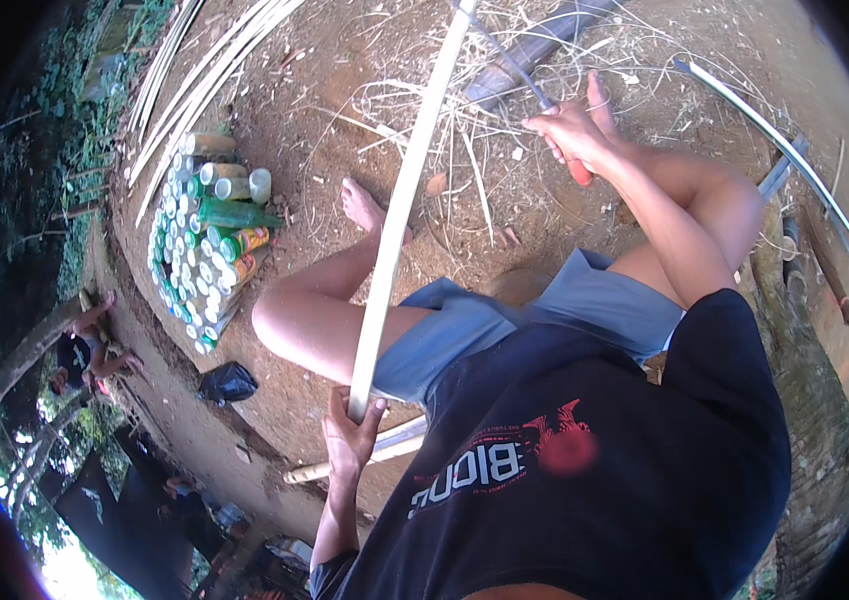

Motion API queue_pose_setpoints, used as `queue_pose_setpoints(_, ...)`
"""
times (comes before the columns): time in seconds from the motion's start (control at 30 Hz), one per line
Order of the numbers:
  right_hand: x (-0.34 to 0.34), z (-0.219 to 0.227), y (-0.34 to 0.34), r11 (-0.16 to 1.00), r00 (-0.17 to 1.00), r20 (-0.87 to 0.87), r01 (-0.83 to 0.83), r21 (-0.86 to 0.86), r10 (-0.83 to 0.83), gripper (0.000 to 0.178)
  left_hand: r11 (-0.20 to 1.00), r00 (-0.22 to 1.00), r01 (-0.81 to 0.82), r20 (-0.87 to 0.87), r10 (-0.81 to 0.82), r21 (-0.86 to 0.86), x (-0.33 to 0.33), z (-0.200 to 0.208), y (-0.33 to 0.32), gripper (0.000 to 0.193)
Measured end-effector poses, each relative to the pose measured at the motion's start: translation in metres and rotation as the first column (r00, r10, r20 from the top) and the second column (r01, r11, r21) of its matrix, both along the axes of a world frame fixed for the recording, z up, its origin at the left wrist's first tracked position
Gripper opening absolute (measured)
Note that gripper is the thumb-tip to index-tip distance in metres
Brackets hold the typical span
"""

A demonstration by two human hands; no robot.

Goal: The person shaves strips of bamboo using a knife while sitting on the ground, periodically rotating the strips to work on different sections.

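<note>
A long, flat, pale strip of what looks like split bamboo (410,190) runs from beside my left thigh up past the top edge of the view. My left hand (348,435) is closed around its near end. Farther out, over my right foot, my right hand (575,138) grips a knife by its orange-red handle (581,173). Its long, thin, dark blade (510,60) slants up and left toward the strip's far part. Whether blade and strip touch there, I cannot tell. A dark, smooth log or bamboo piece (495,84) lies on the ground beneath the blade.
Curly shavings (415,105) litter the dirt around my feet. Left of me lie stacked bottles (210,250), a black plastic bag (228,382) and several long pale strips (210,85). Another strip (790,148) curves along the right. A person (85,355) is at the far left.
</note>
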State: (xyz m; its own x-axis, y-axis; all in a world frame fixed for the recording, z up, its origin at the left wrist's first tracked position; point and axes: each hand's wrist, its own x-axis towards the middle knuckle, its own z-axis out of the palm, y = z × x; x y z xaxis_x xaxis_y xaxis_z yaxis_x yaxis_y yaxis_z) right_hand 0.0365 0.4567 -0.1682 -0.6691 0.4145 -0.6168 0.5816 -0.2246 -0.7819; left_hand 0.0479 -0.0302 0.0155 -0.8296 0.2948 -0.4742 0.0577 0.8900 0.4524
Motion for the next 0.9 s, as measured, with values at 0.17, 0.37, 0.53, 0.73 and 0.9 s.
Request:
queue_pose_setpoints(0.17,0.013,0.031,-0.007,0.943,0.966,0.033,-0.256,0.213,0.255,0.025,0.963,0.833,-0.027,0.539,-0.126,0.268,-0.020,-0.006,-0.036,0.039)
queue_pose_setpoints(0.37,0.058,0.074,-0.068,0.668,0.903,0.129,-0.393,0.632,0.409,0.023,0.811,0.452,-0.528,0.892,0.016,0.253,-0.031,-0.006,-0.026,0.047)
queue_pose_setpoints(0.53,0.089,0.088,-0.106,0.510,0.774,0.244,-0.585,0.631,0.585,0.015,0.823,0.437,-0.505,0.899,-0.019,0.262,-0.044,-0.015,-0.028,0.049)
queue_pose_setpoints(0.73,0.061,0.080,-0.043,0.607,0.864,0.329,-0.502,0.616,0.381,0.019,0.820,0.407,-0.517,0.913,-0.017,0.246,-0.045,-0.022,-0.032,0.050)
queue_pose_setpoints(0.9,0.044,0.084,-0.006,0.382,0.792,0.353,-0.566,0.730,0.498,0.021,0.862,0.506,-0.438,0.862,0.001,0.256,-0.044,-0.029,-0.036,0.051)
